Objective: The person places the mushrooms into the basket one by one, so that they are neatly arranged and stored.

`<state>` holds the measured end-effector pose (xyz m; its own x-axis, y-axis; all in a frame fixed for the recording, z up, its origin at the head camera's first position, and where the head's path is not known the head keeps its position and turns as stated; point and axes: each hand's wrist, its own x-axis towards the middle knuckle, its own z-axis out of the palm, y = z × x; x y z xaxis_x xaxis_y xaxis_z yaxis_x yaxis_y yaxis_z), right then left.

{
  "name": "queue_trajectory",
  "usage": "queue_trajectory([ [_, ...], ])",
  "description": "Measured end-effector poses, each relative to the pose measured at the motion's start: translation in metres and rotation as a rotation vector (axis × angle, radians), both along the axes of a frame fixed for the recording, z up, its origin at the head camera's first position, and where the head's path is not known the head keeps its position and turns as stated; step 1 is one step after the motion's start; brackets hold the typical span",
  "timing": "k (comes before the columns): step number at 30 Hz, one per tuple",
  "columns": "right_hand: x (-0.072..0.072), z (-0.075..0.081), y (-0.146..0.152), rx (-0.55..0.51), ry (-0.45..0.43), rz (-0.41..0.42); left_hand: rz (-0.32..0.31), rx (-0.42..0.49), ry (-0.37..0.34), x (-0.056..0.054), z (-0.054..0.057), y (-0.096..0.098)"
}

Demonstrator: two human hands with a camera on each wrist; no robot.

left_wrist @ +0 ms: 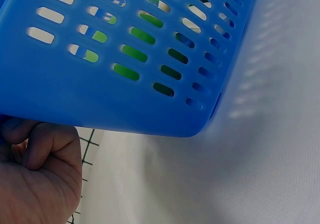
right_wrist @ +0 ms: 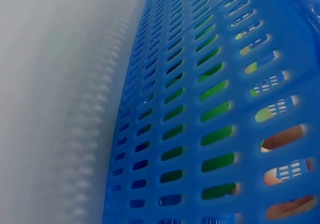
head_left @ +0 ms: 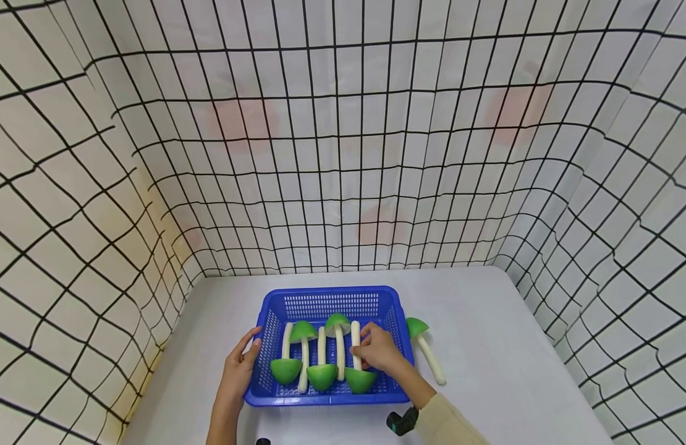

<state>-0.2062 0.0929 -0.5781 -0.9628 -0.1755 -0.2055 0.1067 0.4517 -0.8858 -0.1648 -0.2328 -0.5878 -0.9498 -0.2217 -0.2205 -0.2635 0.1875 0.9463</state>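
A blue plastic basket (head_left: pixel 329 400) with slotted walls holds several toy-like mushrooms with green caps and white stems, laid side by side with caps at alternating ends. My left hand (head_left: pixel 238 369) grips the basket's left rim; in the left wrist view its curled fingers (left_wrist: pixel 55 146) sit at the rim. Reaching in over the near right side, my right hand (head_left: pixel 381 350) pinches the stem of the rightmost mushroom (head_left: pixel 360 381), whose cap points toward me. Through the slots in the right wrist view, parts of the right hand (right_wrist: pixel 285 138) and green caps show.
Another green-capped mushroom (head_left: pixel 430 357) lies on the white table (head_left: pixel 487 346) just right of the basket. Black wire grid panels (head_left: pixel 343 167) backed by white cloth rise at the back and both sides. A small dark device (head_left: pixel 402 422) is by my right sleeve.
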Motion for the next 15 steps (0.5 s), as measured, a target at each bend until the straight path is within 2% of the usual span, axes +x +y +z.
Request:
queue_trajectory([
  [7,0.0024,0.0013,-0.0018,-0.066,-0.042,-0.007,0.004,0.004,0.003,0.0004,-0.0007,0.0001],
  [15,0.0025,-0.0002,-0.0005,-0.065,-0.066,-0.019,0.012,0.006,0.002,-0.0014,-0.0015,0.0007],
])
